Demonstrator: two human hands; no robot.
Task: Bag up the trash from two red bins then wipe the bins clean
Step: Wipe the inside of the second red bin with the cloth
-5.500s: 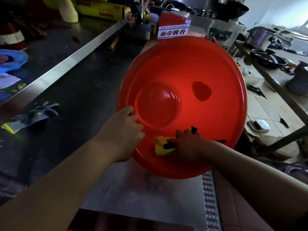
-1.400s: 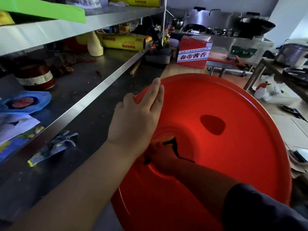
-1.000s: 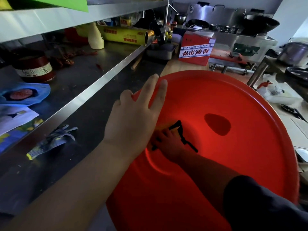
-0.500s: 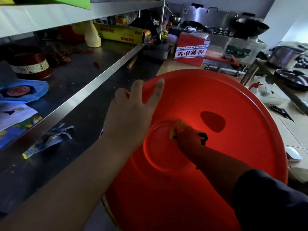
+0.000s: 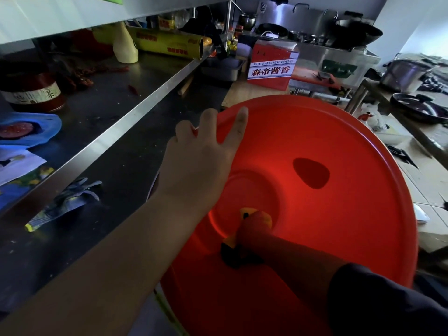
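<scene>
**Step in hand: wiping the bin interior**

The red bin (image 5: 351, 146) lies tilted, mouth toward the person. The left hand (image 5: 201, 163), fingers spread, steadies its left rim. The right hand (image 5: 255, 224), deep inside, presses the yellow cloth (image 5: 243, 211) against its base; finger grip indiscernible. Next, probably: sweep the walls. No second bin visible.

Right hand (image 5: 253, 227) presses cloth (image 5: 244, 211) inside red bin (image 5: 351, 141).

Left hand (image 5: 201, 161) reaches forward with fingers (image 5: 241, 124) spread straight; right hand (image 5: 253, 229), arm extended, grips a cloth (image 5: 246, 211).
</scene>
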